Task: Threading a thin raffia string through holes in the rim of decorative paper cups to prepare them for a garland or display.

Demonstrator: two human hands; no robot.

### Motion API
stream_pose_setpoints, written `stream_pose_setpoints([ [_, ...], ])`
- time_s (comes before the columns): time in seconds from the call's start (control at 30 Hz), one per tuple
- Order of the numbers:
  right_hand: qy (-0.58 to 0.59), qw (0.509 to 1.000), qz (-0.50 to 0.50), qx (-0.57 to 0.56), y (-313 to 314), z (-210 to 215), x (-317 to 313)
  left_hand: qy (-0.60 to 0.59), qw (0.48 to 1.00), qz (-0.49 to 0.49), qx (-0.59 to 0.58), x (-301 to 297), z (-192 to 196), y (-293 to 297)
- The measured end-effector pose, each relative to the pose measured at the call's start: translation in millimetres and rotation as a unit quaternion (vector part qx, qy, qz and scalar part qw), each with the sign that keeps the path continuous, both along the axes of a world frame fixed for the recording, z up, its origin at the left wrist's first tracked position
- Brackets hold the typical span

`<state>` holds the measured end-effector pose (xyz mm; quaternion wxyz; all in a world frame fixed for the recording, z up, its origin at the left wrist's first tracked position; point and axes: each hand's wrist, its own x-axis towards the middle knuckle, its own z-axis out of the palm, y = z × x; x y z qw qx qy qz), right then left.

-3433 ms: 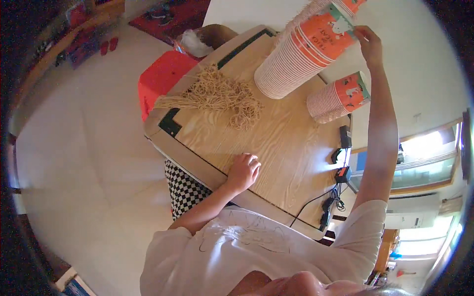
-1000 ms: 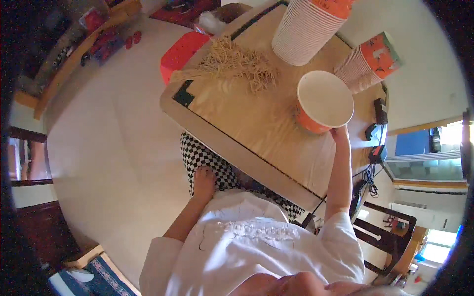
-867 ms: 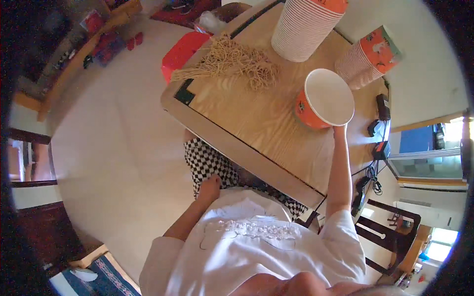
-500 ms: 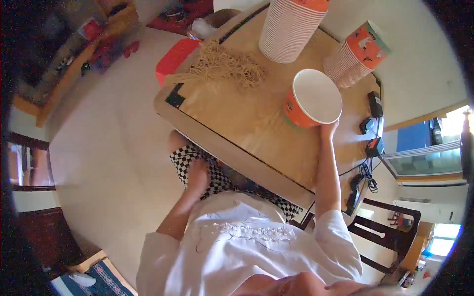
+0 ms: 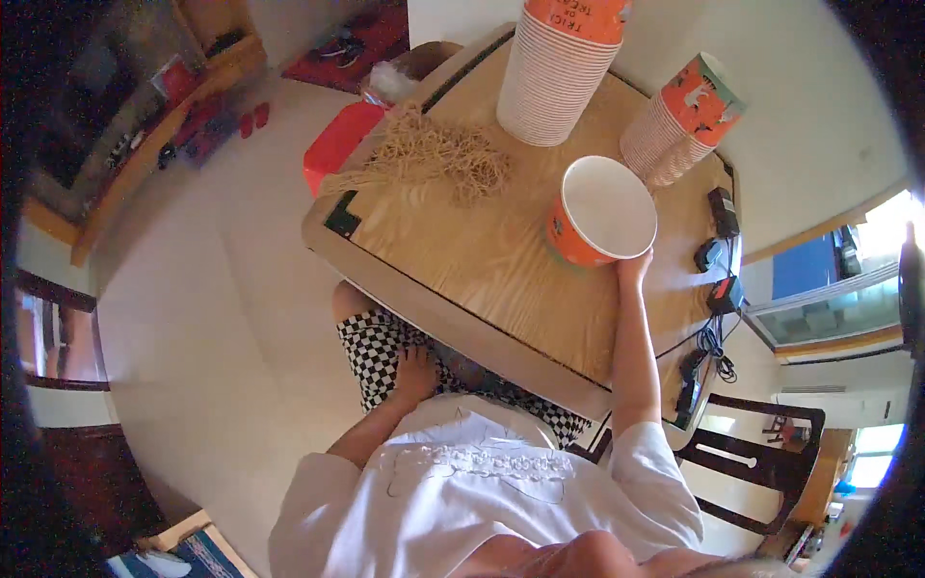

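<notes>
Single orange paper cup point(image 5: 599, 212) is gripped at its near rim by the right hand point(image 5: 634, 266); fingers closed on the rim, arm stretched out; cup sits open end up, tilted toward the camera, on the wooden table point(image 5: 482, 270), right of centre. Left hand point(image 5: 416, 371) is rested on the checkered-trousered lap below the near table edge; nothing held; fingers look loosely spread, but whether relaxed or pressed cannot be told.

Progress, as judged: one cup has been separated from the stacks and brought to the near-right work area; cup is seen empty, white inside. Pile of rubber bands point(image 5: 438, 154) lies untouched at the far left of the table, well apart from the cup. Tall cup stack point(image 5: 554, 67) stands at the far edge; shorter, leaning stack point(image 5: 679, 120) is at the far right, just beyond the held cup. Anything involving the bands is not yet done; the bulk of the cups is left in the stacks.

Versus the earliest frame: right hand was then raised at the top of the stacks and left hand was flat on the table; now the right hand is lower with a single cup and the left has been dropped to the lap. Over the last second the cup has been shifted only slightly; grip unchanged.

Cables and chargers point(image 5: 718, 260) lie at the right table edge; red stool point(image 5: 337, 144) beyond the far-left corner.
</notes>
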<state>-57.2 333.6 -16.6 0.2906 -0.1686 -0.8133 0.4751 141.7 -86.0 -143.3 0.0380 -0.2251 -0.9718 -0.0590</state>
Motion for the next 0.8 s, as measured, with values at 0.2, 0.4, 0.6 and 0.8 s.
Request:
stream_pose_setpoints([
  [0.2, -0.013, 0.999, 0.023, 0.027, -16.2, 4.6, 2.8, -0.102, 0.995, -0.003, -0.004, 4.5, -8.9, 3.2],
  [0.4, 0.044, 0.991, 0.058, -0.115, -6.2, 12.3, -0.6, -0.181, 0.978, 0.1, -0.005, -17.7, -9.3, -8.3],
  [0.6, 0.008, 0.984, 0.153, -0.094, 32.5, 112.6, -24.1, -0.188, 0.982, -0.028, -0.014, 0.4, -61.8, -4.3],
  [0.8, 0.056, 0.944, 0.204, 0.255, -16.1, 213.0, -100.9, 0.224, 0.961, -0.035, 0.16, -25.2, -40.5, 1.3],
])
